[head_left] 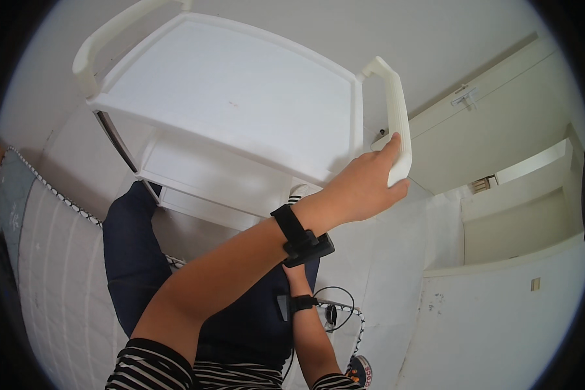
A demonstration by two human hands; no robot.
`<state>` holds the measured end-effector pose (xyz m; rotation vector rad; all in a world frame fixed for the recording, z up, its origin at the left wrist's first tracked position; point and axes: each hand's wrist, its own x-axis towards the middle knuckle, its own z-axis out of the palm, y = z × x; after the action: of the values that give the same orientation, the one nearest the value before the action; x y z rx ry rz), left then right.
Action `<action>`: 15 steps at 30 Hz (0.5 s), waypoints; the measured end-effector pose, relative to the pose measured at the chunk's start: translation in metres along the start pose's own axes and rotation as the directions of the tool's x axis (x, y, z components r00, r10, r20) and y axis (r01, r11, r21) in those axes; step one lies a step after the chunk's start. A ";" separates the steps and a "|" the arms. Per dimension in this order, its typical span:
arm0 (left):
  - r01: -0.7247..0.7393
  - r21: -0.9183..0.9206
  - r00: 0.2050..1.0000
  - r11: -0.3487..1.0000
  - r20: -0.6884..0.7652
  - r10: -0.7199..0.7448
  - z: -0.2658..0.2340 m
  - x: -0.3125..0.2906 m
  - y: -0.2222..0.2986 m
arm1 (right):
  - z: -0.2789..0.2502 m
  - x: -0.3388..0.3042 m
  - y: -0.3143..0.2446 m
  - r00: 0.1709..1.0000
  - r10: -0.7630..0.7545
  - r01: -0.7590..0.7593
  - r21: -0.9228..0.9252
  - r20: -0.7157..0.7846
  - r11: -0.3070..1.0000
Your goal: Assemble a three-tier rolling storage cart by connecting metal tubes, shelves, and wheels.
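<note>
In front of me stands a white cart (234, 84) with a flat top tray and lower shelves. My left arm reaches across to the right, and my left hand (361, 185) is closed round the lower end of the cart's ribbed right handle (394, 97). Opposite it, the cream left handle (101, 39) has no hand on it. My right hand (295, 276) is low over my lap, beneath my left forearm; its fingers are hidden behind that wrist. Black straps with small dark devices circle both wrists.
A pale quilted cover (65, 260) with patterned edging lies at my left, under me. To the right are a whitish door (500, 110) and a white cabinet-like surface (487, 318). A black cable (352, 296) loops beside my right wrist, near a dark shoe (359, 370).
</note>
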<state>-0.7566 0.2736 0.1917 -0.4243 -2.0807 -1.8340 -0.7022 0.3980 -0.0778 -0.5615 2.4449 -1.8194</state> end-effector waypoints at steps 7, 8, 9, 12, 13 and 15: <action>-0.166 0.078 0.986 0.983 -0.008 0.168 -0.002 0.000 0.000 | -0.002 0.004 -0.011 1.000 0.031 -0.031 -0.028 -0.006 0.999; -0.092 0.059 0.996 0.994 0.009 0.091 -0.003 -0.001 0.001 | -0.002 0.004 -0.011 1.000 -0.002 0.002 -0.028 -0.004 1.000; -0.019 0.042 1.000 0.999 0.025 0.018 -0.005 -0.001 0.006 | -0.003 0.005 -0.012 0.999 -0.039 0.039 -0.029 0.000 0.999; 0.051 0.036 0.999 0.998 0.002 -0.052 -0.002 -0.001 0.011 | 0.001 0.003 -0.011 0.993 -0.082 0.084 0.019 -0.085 0.996; 0.051 0.039 0.999 0.998 0.005 -0.051 -0.001 -0.001 0.010 | 0.001 0.004 -0.011 0.993 -0.082 0.084 0.023 -0.088 0.996; 0.041 0.025 0.997 0.999 -0.062 -0.039 0.002 -0.001 0.011 | -0.002 0.003 -0.011 0.983 -0.169 0.163 -0.081 -0.070 0.983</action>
<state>-0.7510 0.2771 0.2006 -0.3178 -2.0841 -1.8167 -0.7031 0.3962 -0.0661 -0.7346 2.5983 -1.8467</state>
